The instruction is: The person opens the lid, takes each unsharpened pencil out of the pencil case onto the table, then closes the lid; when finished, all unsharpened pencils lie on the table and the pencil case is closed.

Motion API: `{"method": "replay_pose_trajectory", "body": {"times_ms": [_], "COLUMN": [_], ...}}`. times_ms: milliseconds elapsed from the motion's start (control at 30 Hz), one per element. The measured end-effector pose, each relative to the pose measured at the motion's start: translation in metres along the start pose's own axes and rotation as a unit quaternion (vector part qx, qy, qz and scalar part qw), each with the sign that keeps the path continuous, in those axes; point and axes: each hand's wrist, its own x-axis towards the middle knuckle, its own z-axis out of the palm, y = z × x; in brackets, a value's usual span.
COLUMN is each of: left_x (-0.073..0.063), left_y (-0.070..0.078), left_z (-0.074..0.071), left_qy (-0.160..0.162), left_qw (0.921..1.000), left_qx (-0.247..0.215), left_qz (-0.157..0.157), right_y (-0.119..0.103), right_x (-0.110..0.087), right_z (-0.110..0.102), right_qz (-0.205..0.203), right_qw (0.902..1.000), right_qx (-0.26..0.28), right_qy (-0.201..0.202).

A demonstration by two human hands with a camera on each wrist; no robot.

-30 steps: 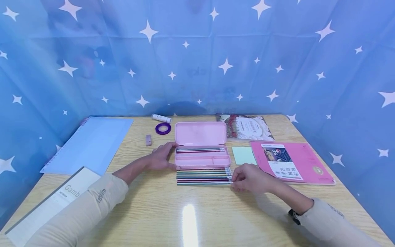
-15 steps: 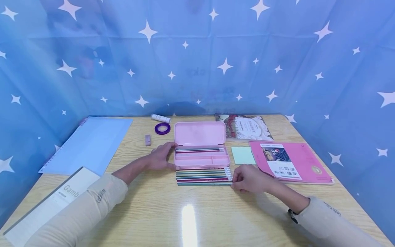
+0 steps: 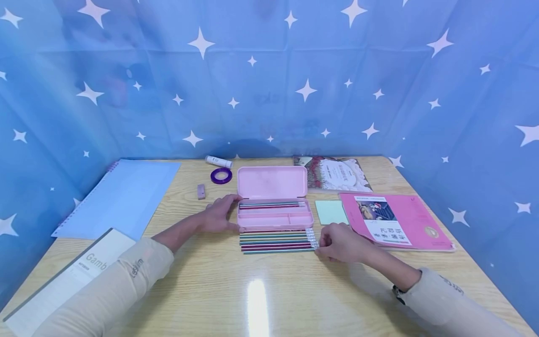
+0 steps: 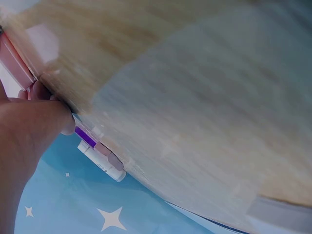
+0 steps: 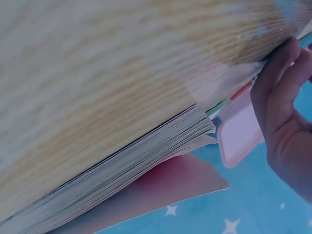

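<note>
An open pink pencil case (image 3: 275,221) lies at the middle of the table, lid raised at the back, with a few pencils (image 3: 273,204) in its long rear compartment. My left hand (image 3: 215,216) grips the case's left end, fingers at the back corner and thumb at the front. Along the case's front edge, several coloured pencils (image 3: 275,238) lie side by side, eraser ends to the right. My right hand (image 3: 343,243) pinches the right end of the nearest pencil, a teal one (image 3: 278,252); its tip is hidden by the fingers.
Behind the left hand are an eraser (image 3: 201,191), a purple tape roll (image 3: 221,175) and a white glue stick (image 3: 219,162). Green sticky notes (image 3: 331,212), a pink notebook (image 3: 410,222) and a patterned book (image 3: 341,174) lie right. A blue notebook (image 3: 130,194) and a white one (image 3: 84,267) lie left.
The teal pencil has shifted slightly to the right and toward the person, its left end now set in from the row. The left hand keeps its place on the case.
</note>
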Motion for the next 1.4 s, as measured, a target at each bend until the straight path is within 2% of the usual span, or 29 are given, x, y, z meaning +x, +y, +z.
{"method": "replay_pose_trajectory", "body": {"times_ms": [333, 733, 1000, 1200, 1400], "left_x": [-0.001, -0.002, -0.001, -0.002, -0.002], "left_y": [-0.001, 0.001, 0.002, 0.004, 0.004], "left_z": [0.001, -0.002, -0.003, -0.004, -0.004], "left_qy": [-0.002, 0.0, -0.001, -0.002, -0.005], "left_qw": [1.0, 1.0, 1.0, 1.0, 1.0], "left_qx": [0.003, -0.002, -0.004, -0.004, -0.004], "left_qz": [-0.003, 0.003, 0.002, 0.002, 0.0], "right_y": [0.0, -0.003, -0.005, -0.003, -0.003], "right_x": [0.001, 0.005, 0.007, 0.008, 0.008], "right_z": [0.001, -0.002, -0.003, -0.007, -0.021], "right_qz": [-0.002, 0.003, 0.019, -0.016, -0.048], "right_qw": [0.9999, 0.9997, 0.9992, 0.9993, 0.9986], "right_qx": [-0.01, 0.004, -0.026, -0.018, -0.007], "right_qy": [-0.01, -0.024, -0.023, -0.027, -0.022]}}
